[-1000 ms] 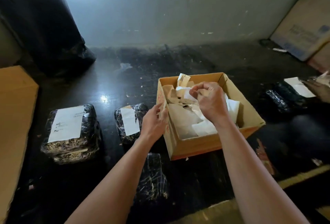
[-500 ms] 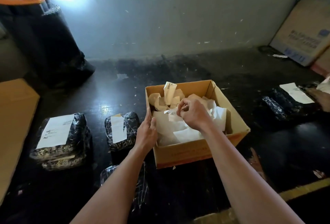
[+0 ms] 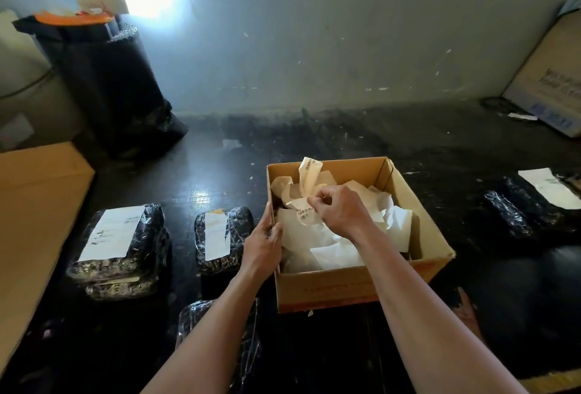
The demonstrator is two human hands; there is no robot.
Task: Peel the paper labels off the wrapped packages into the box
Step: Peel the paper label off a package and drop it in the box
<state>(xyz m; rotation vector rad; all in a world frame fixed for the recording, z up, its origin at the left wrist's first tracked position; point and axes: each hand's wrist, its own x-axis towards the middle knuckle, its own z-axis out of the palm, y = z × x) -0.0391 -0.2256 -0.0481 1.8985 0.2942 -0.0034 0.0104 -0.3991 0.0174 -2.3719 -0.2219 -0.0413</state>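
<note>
Open cardboard box on the dark floor, heaped with peeled labels; left hand clasps its left wall, labelled packages just beside. Right hand, over the heap, pinches a barcoded label. Risk: adhesive clinging to the fingertips may lift the label back out.

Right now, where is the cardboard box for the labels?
In the head view, the cardboard box sits on the dark floor right of centre; the left hand grips its left wall, the right hand is over the papers inside.

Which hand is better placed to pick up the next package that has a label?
The left hand. It rests on the box's left wall, right beside the labelled package. The right hand is over the box, pinching a peeled label.
</note>
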